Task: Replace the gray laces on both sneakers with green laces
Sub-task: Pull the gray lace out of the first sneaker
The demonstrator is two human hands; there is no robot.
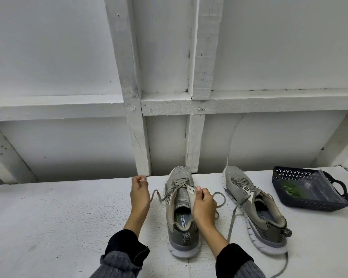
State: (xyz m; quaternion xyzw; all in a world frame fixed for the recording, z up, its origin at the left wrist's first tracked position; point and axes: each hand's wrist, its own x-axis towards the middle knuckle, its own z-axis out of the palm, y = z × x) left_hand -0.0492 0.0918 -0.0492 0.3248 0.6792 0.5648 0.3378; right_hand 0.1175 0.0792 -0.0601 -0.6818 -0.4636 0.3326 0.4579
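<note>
Right hand [204, 201]: grip clamped on near sneaker [181, 213] eyelet flap, steadying it.
Left hand [139, 192]: grip pinching gray lace [159, 194] end, drawing it leftward, across the shoe's long axis.
Far right: green laces [289, 190] bagged in basket [338, 203], nearer right hand.

Matt gray mesh cloth covers my two sneakers [181, 207], soled in smooth white rubber. Right of them, a dark plastic lattice basket [309, 189] holds a glossy bag [313, 187]; beneath lies a rough white-painted table [48, 217].

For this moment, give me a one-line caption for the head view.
Left hand pulls gray lace from sneaker steadied by right hand.
</note>
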